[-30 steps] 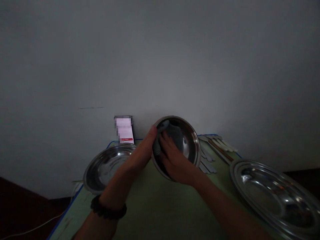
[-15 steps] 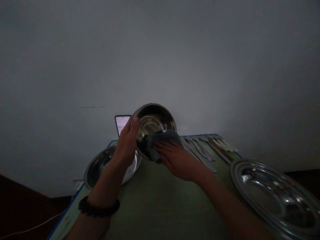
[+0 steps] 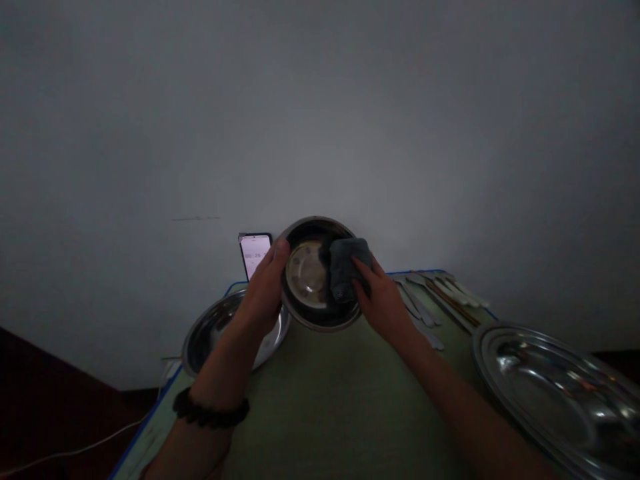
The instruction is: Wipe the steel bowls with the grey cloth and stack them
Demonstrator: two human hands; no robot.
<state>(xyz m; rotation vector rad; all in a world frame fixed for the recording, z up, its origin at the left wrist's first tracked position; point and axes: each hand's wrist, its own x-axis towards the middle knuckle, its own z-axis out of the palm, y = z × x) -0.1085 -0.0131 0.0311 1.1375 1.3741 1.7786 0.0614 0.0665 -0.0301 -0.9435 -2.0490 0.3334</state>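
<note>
A round stainless steel bowl (image 3: 306,272) is held up above the table, its inside tilted toward me. My left hand (image 3: 265,287) grips its left rim, thumb over the edge and the other fingers hidden behind. With my right hand (image 3: 381,297) I press a folded dark grey cloth (image 3: 345,270) against the right inner wall of the bowl. The fingers lie over the cloth.
A larger steel basin (image 3: 200,337) stands at the table's left, partly behind my left forearm. A lit phone (image 3: 256,252) leans against the wall. Several pieces of cutlery (image 3: 425,313) and brown chopsticks (image 3: 453,303) lie at the back right. A steel platter (image 3: 545,400) sits right.
My right hand has moved the cloth from the bowl's lower part up to its right inner wall. The bowl is turned more toward me, and the view has shifted slightly.
</note>
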